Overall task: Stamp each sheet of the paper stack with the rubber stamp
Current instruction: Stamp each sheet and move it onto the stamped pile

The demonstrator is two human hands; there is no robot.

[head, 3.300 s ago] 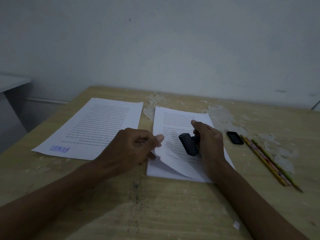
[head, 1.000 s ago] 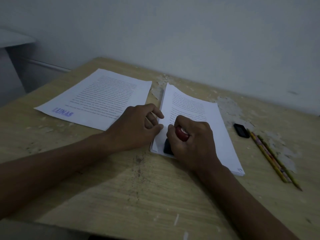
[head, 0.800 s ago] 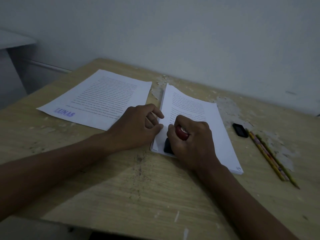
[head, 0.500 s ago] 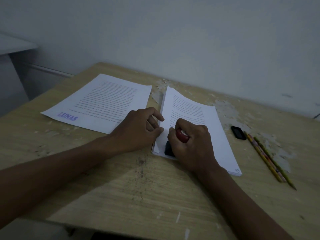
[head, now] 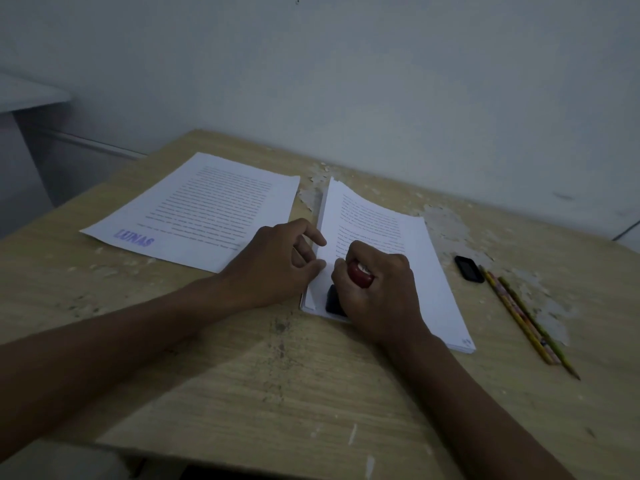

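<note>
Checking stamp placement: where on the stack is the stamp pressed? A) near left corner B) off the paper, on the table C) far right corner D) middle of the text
A: the right hand grips the stamp down on the stack at its near left corner.

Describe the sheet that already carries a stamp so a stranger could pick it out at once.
On the wooden desk lie two lots of printed paper. The stamped sheet is the single page on the left, apart from the paper stack under the hands. It alone bears a purple LUNAS mark in its near left corner.
</note>
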